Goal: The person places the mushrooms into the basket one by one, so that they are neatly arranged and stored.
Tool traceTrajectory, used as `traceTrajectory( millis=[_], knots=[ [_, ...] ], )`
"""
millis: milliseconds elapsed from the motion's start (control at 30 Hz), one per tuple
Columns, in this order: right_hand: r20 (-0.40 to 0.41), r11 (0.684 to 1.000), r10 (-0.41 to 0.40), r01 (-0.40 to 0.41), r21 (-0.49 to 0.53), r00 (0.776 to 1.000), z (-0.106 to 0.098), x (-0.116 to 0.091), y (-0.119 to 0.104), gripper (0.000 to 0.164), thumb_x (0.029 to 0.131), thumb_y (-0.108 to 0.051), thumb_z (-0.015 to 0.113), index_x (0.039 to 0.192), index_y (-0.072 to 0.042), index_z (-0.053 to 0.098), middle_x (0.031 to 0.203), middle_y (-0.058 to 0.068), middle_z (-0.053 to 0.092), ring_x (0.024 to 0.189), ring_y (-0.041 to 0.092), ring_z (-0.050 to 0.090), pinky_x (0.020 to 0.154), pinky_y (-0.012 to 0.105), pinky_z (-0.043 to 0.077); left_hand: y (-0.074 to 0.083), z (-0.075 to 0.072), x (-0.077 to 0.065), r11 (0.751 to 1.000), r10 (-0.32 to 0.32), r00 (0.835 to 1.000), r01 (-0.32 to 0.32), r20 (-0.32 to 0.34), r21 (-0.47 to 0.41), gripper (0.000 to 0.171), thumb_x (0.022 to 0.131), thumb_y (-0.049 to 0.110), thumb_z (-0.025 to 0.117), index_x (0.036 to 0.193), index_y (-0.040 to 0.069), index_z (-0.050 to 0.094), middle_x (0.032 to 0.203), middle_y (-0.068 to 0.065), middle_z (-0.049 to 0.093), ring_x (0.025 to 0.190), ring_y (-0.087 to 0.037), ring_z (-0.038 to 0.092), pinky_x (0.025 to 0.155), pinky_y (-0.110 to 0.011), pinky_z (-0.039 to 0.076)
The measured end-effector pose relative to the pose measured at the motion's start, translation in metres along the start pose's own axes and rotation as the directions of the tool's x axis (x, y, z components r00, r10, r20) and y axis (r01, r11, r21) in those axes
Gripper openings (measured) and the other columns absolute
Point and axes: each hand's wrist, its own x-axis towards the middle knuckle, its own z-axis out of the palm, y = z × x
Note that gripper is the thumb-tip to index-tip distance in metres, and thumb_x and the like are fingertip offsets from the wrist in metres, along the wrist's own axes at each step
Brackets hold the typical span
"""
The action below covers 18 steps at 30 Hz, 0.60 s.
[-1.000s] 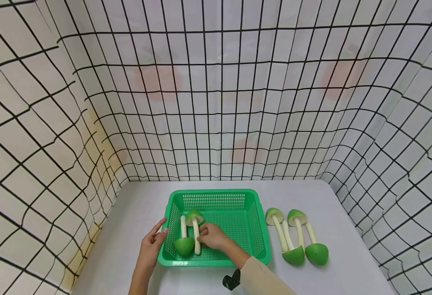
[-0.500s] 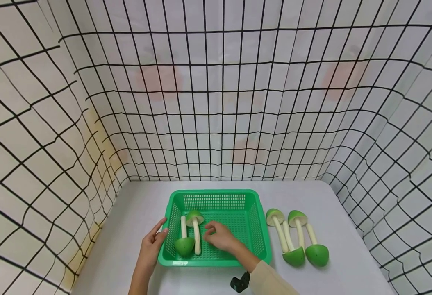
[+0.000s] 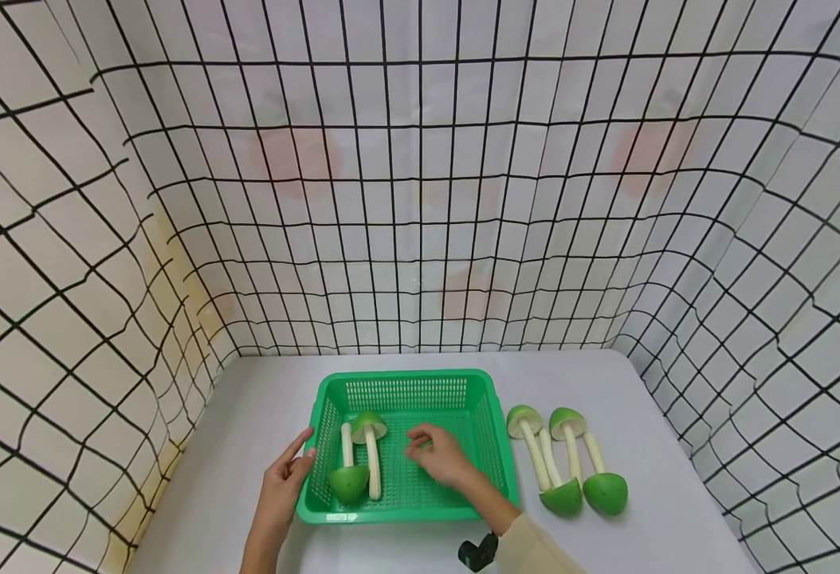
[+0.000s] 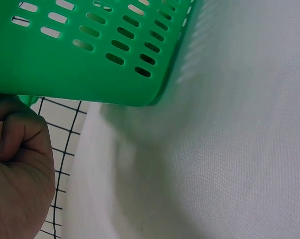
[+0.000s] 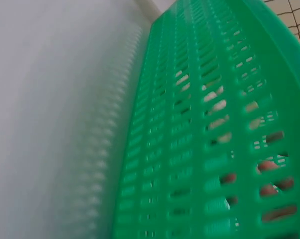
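I have 6 mushrooms before me: 2 in the green basket (image 3: pixel 406 516) and 4 on the white surface (image 3: pixel 671 510) just beyond its right side. Inside, the 2 lie side by side at the left end: the left mushroom (image 3: pixel 348 481) has its green cap toward me, and its neighbor (image 3: pixel 373 458) has its cap at the far end.

The 4 outside lie close together with their caps alternating. From left to right they are the 1st (image 3: pixel 532 448), cap far; the 2nd (image 3: pixel 561 496), cap near; the 3rd (image 3: pixel 571 448), cap far; and the 4th (image 3: pixel 605 492), cap near.

My right hand (image 3: pixel 437 453) is over the middle of the basket, fingers loosely bent, holding 0 things, apart from the 2 mushrooms. My left hand (image 3: pixel 283 484) touches the basket's left edge with thumb and forefinger extended; I can't tell whether it pinches the rim. By my 1 visible beige sleeve (image 3: pixel 535 548) sits 1 small black object (image 3: pixel 479 552). Black netting (image 3: pixel 420 222) stands on 3 sides of the surface.
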Motion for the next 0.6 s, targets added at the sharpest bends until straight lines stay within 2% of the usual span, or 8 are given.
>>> traceTrajectory(
  millis=[233,600],
  knots=[
    [-0.03,0.999,-0.034,0.034,0.002,0.999,-0.016,-0.009,0.004,0.038,0.101,-0.02,0.067,0.131,0.001,0.061,0.116,0.014,0.066,0.103,0.027,0.065,0.076,0.034,0.056,-0.001,0.0,-0.002,1.0,0.001,1.0,-0.001,-0.005,-0.008,0.052,0.102,0.044,0.064,0.151,0.034,0.051,0.105,-0.017,0.068,0.074,-0.018,0.065,0.064,-0.029,0.059],
    [-0.092,0.997,-0.062,0.058,-0.043,0.994,-0.036,-0.019,-0.003,0.03,0.101,-0.022,0.068,0.126,-0.006,0.066,0.112,0.008,0.068,0.101,0.021,0.063,0.078,0.032,0.055,-0.003,-0.002,0.0,0.999,0.032,0.999,-0.032,-0.001,-0.023,0.054,0.101,0.045,0.065,0.151,0.031,0.052,0.107,-0.02,0.069,0.077,-0.022,0.07,0.066,-0.031,0.061]
  ],
)
